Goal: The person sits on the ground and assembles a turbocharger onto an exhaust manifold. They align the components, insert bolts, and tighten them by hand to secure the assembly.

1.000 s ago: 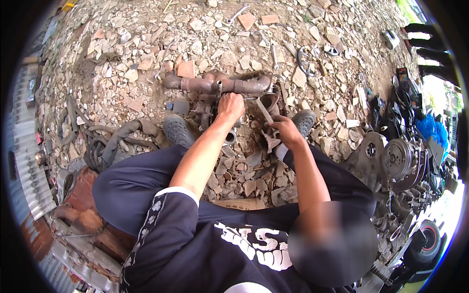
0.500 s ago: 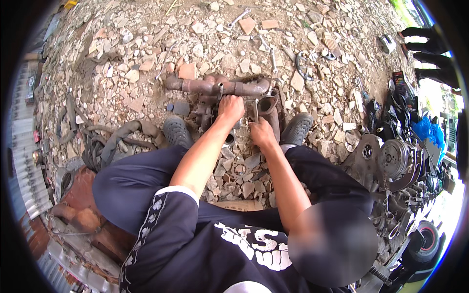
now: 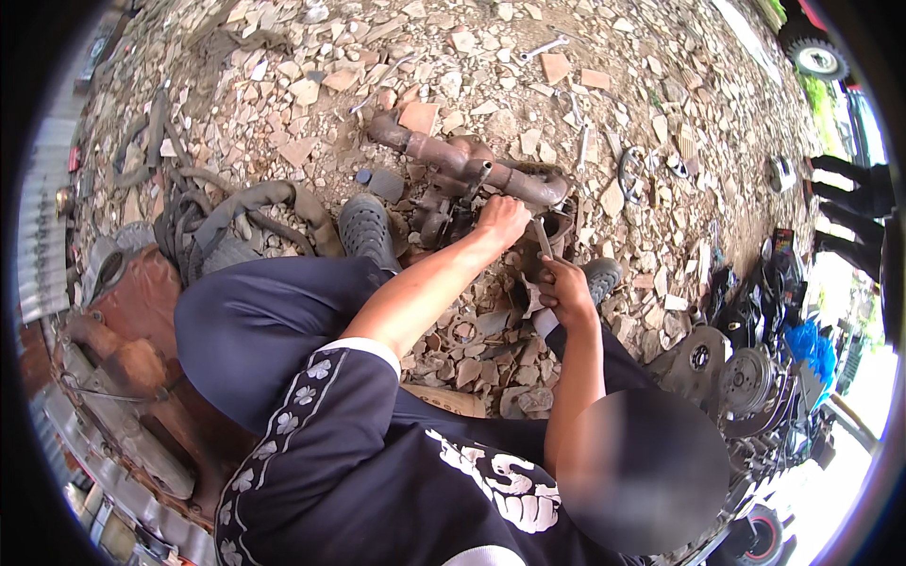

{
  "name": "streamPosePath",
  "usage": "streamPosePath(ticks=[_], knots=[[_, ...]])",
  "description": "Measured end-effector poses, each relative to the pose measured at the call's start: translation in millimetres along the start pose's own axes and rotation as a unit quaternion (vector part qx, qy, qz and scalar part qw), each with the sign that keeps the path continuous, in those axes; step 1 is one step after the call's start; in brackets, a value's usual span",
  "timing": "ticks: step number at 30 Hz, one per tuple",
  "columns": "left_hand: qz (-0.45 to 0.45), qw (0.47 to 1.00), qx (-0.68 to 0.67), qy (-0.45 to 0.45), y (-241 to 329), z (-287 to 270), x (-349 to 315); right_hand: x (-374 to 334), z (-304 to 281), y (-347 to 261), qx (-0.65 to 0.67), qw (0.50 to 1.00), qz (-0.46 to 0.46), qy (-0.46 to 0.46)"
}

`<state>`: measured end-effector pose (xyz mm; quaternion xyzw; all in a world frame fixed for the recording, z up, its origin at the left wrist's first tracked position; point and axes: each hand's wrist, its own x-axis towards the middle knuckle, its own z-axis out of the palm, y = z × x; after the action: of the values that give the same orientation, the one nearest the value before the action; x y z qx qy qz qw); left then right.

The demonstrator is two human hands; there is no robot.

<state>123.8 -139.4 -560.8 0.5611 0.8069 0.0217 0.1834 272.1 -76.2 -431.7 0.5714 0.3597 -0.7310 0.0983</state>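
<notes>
A rusty exhaust manifold [image 3: 462,165] lies on the stony ground in front of me, joined to a darker metal assembly [image 3: 436,215] on its near side. My left hand [image 3: 505,219] is closed at the manifold's near side, beside a short upright pipe stub [image 3: 480,173]; what its fingers grip is hidden. In my right hand [image 3: 566,286] is a flat metal wrench [image 3: 543,240], gripped by its lower end. Its upper end reaches close to my left hand, in front of a round pipe opening [image 3: 561,224]; the wrench's tip is hidden.
My shoes [image 3: 368,231] flank the work. Loose wrenches [image 3: 545,48] lie on the rubble beyond. Dark hoses [image 3: 250,203] and a rusty metal part [image 3: 142,311] sit at left. Machine parts [image 3: 750,379] and a blue bag [image 3: 810,344] crowd the right; a person's dark-clothed legs [image 3: 849,189] stand there.
The whole view has turned and shifted. My right hand has moved rightward with the wrench, which now slants instead of standing upright. The left hand stays at the manifold.
</notes>
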Motion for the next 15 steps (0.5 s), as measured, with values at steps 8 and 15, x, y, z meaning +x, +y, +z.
streamPosePath(ticks=[8,15], knots=[[-0.01,1.0,-0.01,-0.024,5.0,-6.1,-0.7,14.2,-12.9,7.2,-0.013,1.0,0.018,0.004],[-0.058,0.997,-0.052,0.009,1.6,-6.9,-0.8,15.9,-12.9,-2.8,-0.012,0.999,0.019,-0.024]])
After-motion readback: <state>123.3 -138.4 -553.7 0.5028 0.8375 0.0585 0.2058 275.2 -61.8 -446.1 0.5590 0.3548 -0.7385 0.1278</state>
